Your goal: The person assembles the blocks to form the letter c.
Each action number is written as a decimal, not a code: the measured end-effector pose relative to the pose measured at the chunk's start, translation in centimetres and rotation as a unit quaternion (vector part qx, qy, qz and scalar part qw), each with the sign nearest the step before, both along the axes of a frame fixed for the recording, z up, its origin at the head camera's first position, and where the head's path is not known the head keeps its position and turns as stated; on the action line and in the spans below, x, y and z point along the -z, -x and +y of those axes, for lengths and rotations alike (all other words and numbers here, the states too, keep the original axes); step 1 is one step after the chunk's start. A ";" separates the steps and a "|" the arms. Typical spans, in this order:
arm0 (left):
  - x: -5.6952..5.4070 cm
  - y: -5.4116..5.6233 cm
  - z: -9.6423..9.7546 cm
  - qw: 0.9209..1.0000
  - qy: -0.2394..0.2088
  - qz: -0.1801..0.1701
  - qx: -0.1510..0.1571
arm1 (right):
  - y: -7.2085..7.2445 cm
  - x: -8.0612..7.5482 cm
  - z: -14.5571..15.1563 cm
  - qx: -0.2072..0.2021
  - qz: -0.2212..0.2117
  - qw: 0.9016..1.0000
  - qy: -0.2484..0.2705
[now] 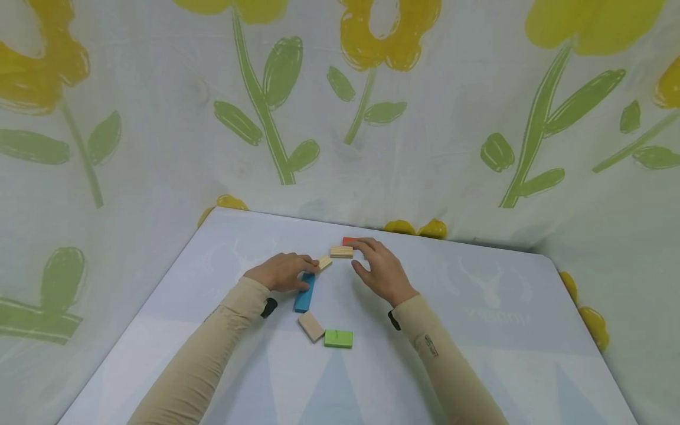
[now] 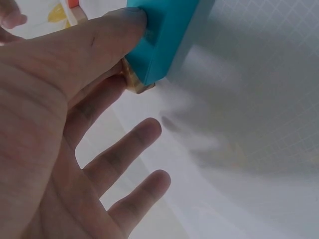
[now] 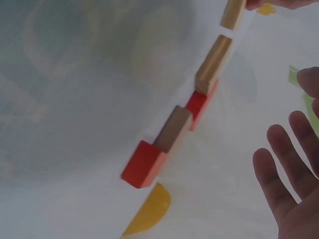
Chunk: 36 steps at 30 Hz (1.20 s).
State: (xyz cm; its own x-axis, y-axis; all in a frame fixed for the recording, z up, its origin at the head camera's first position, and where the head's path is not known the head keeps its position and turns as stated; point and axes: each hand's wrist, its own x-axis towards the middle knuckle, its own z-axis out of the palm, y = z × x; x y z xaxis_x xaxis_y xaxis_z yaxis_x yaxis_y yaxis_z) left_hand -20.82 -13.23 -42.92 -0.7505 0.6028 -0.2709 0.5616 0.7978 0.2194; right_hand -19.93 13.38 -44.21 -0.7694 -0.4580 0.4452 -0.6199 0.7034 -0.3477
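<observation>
Left hand (image 1: 281, 273): fingers apart; thumb on blue block (image 1: 303, 296), index finger touching bare-wood block (image 1: 324, 263).
Right hand (image 1: 383, 273): loosely spread, wide, near red blocks (image 3: 142, 167).
Blocks: eight oblongs, curved row on pale bench (image 1: 504, 336); two red, one blue, one green block (image 1: 338, 339), four wood-toned.
Grain: lined on striped block (image 1: 342, 252).

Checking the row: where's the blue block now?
In the head view, the blue block is left of centre, touched by the left hand, just beyond the tan block.
</observation>
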 end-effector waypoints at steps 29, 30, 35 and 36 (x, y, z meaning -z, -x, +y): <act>-0.1 0.1 0.1 1.000 0.006 -0.010 -0.005 | 6.0 1.6 -0.5 0.063 -0.114 0.988 -0.078; -0.1 0.0 0.1 1.000 0.006 -0.010 -0.004 | 6.1 1.6 -0.6 0.065 -0.117 0.988 -0.082; -0.2 0.0 0.0 1.000 0.005 -0.005 0.000 | 6.8 1.3 -0.8 0.072 -0.131 0.985 -0.083; -0.2 0.0 0.0 1.000 0.004 -0.004 0.001 | 7.0 1.3 -0.8 0.073 -0.135 0.985 -0.082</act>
